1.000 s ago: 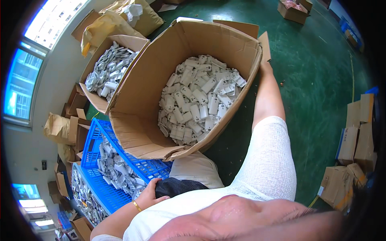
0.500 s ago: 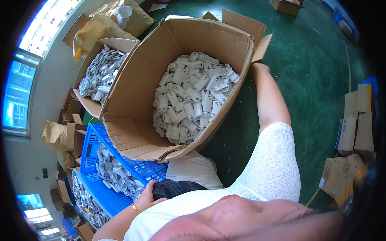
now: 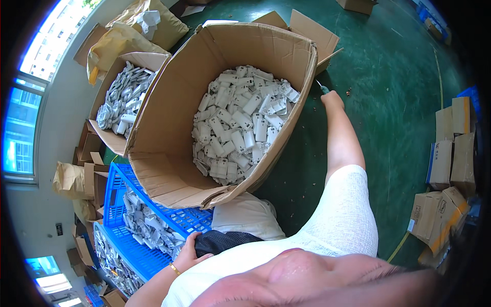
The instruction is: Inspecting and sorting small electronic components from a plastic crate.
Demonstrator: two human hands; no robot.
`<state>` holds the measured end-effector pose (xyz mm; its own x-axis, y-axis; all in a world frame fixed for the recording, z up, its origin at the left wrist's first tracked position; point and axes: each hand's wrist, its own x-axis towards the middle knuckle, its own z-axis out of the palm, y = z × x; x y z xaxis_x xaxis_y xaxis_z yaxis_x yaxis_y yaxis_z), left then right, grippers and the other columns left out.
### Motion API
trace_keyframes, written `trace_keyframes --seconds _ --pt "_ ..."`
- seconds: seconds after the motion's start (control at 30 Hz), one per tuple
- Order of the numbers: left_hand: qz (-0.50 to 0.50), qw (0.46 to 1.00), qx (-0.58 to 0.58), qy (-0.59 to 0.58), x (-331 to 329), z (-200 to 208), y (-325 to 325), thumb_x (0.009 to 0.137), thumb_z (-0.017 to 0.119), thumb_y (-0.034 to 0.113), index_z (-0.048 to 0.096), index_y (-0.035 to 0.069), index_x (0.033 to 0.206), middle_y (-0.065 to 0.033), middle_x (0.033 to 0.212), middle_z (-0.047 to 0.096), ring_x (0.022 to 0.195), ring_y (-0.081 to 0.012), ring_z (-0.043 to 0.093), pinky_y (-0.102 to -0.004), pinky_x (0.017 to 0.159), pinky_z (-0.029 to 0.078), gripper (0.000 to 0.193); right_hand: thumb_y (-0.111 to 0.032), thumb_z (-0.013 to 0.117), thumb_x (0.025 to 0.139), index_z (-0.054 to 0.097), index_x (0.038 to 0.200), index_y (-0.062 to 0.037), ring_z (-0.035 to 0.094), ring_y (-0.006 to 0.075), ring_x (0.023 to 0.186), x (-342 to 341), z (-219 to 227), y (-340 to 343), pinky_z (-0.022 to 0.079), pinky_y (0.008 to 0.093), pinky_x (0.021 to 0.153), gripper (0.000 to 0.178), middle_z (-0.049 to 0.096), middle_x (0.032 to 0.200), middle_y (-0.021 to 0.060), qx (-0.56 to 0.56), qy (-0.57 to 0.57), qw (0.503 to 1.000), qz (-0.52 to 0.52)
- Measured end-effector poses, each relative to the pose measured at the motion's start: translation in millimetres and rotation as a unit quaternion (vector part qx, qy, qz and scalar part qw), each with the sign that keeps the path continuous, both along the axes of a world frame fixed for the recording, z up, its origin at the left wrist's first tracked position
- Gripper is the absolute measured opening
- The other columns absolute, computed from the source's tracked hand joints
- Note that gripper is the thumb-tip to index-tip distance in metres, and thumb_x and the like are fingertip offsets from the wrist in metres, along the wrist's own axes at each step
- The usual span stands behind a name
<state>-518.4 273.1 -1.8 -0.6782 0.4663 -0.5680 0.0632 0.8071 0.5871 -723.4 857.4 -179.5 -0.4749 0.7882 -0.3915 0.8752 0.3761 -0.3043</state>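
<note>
My right arm reaches past the right side of a big cardboard box (image 3: pixel 162 153). In the fist of my right hand (image 3: pixel 333 100) is a small green-handled tool (image 3: pixel 325 90) with a thin pale tip; its exact kind is too small to tell. The tip points at the box's outer wall near the far right corner, close to a folded-out flap (image 3: pixel 313 33). Many white plastic casings (image 3: pixel 238 123) lie heaped inside the box. My left hand (image 3: pixel 189 253) rests at my hip on black mesh cloth (image 3: pixel 222 240), fingers apart, holding nothing.
Left of the box stand a smaller carton (image 3: pixel 107 134) of grey-white parts and a blue plastic crate (image 3: pixel 166 204) holding more parts. Yellowish sacks (image 3: pixel 120 48) lean behind them. Cardboard cartons (image 3: pixel 450 158) are stacked at the right. Crumbs lie on the green floor (image 3: pixel 399 128).
My right hand has come out from behind the box's flap, slightly nearer to me, and the green-handled tool in it now shows. The flap has shifted. My left hand stays at my hip.
</note>
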Motion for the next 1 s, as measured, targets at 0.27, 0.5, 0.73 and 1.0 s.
trace_keyframes --seconds 0.27,0.5,0.73,1.0 --pt "0.010 1.000 0.025 0.002 3 -1 -4 0.067 0.073 0.029 0.025 0.003 0.125 -0.0225 0.113 0.045 0.106 -0.0343 0.047 -0.0371 0.090 0.037 0.079 -0.033 0.050 0.070 0.058 0.086 -0.0002 0.058 0.0354 0.077 27 -77 -43 0.045 0.0413 0.067 0.037 0.060 0.081 0.0210 -0.080 0.290 0.943 -0.141" --pt "0.056 0.997 0.040 0.023 24 15 -5 0.067 0.071 0.027 0.029 0.003 0.123 -0.0223 0.112 0.046 0.104 -0.0341 0.048 -0.0363 0.089 0.038 0.075 -0.015 0.045 0.080 0.051 0.081 -0.0069 0.039 0.0063 0.050 176 -48 -161 0.032 0.0214 0.045 0.010 0.043 0.060 -0.0028 -0.311 0.466 0.813 -0.161" --pt "0.096 0.987 0.122 0.030 45 14 3 0.068 0.069 0.023 0.033 0.004 0.123 -0.0206 0.114 0.044 0.106 -0.0319 0.045 -0.0339 0.090 0.037 0.068 -0.013 0.060 0.080 0.049 0.069 -0.0082 0.040 0.0039 0.056 257 73 -238 0.033 0.0197 0.051 0.017 0.044 0.062 -0.0047 -0.348 0.447 0.815 0.119" --pt "0.214 0.951 0.200 0.095 98 -4 -18 0.069 0.068 0.027 0.031 0.005 0.128 -0.0192 0.118 0.044 0.108 -0.0282 0.046 -0.0316 0.092 0.037 0.073 -0.023 0.065 0.072 0.059 0.088 -0.0044 0.056 0.0278 0.080 305 224 -360 0.045 0.0347 0.069 0.025 0.059 0.084 0.0118 -0.254 0.214 0.704 0.628"
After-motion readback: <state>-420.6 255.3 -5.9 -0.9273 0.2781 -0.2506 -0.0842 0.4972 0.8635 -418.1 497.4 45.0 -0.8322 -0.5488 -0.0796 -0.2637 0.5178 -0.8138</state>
